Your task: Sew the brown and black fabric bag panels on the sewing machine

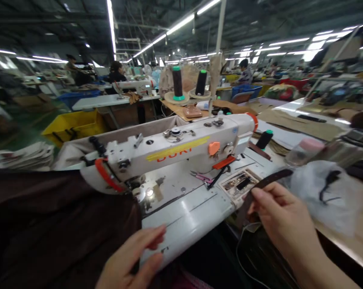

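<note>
A white sewing machine (175,146) with red trim stands on a pale machine bed. Over the front edge of the bed, my left hand (133,257) is open, thumb and fingers apart with nothing seen between them. Dark brown fabric (58,224) spreads to its left and reaches the needle area. My right hand (285,218) pinches a dark brown strip (274,178) between thumb and fingers, off the bed's right end. The strip curves away to the right, and its lower part is hidden behind my fingers.
Small scissors (202,176) lie on the bed near an accessory tray (240,184). A plastic bag (326,192) and a pink-lidded jar (304,152) stand at the right. Thread cones (178,84) rise behind the machine; a yellow bin (74,126) is at left. Other people work farther back.
</note>
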Available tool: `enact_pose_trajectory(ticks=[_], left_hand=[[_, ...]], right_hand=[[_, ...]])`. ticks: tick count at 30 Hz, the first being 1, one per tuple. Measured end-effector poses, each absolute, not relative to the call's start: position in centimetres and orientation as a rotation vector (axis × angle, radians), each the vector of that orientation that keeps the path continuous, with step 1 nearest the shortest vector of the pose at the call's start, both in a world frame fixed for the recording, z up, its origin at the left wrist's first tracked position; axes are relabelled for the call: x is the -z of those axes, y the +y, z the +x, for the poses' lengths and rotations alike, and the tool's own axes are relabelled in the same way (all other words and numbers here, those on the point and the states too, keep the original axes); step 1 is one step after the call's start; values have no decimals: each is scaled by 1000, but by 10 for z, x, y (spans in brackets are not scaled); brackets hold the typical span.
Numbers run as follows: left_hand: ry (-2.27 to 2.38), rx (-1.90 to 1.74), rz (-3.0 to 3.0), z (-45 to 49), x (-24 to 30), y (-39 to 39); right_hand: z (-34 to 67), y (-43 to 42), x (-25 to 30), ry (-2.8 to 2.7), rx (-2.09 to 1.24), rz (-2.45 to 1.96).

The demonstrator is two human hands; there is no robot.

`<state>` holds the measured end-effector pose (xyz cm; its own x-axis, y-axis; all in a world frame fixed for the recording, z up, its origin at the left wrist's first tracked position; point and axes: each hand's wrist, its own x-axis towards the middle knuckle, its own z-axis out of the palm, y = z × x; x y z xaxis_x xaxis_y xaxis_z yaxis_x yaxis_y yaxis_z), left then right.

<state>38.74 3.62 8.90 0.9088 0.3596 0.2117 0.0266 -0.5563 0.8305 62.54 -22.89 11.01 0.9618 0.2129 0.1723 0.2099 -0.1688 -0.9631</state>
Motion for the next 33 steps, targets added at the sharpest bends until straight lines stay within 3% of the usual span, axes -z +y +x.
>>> enact_pose_trajectory(ticks=[3, 5, 13, 18, 25, 28, 33], left_hand=[[410, -168, 1413, 413, -112, -13], [536, -99, 1264, 421, -118, -26], [698, -349, 1454, 393, -119, -1], [738, -745, 1257, 391, -115, 13], [802, -614, 1224, 384, -128, 19], [858, -519, 1606, 380, -135, 51], [648, -524, 2684, 395, -119, 128]], right_hand=[[587, -174, -100, -424, -565, -1380], [574, -155, -95, -453, -713, -1342], [577, -141, -88, -484, -733, -1369], [551, -130, -82, -1089, -798, -1494], [508, -102, -68, -1536, -930, -1460], [524, -86, -74, -1824, -780, -1412], [581, -28, -72, -2300, -102, -1378]])
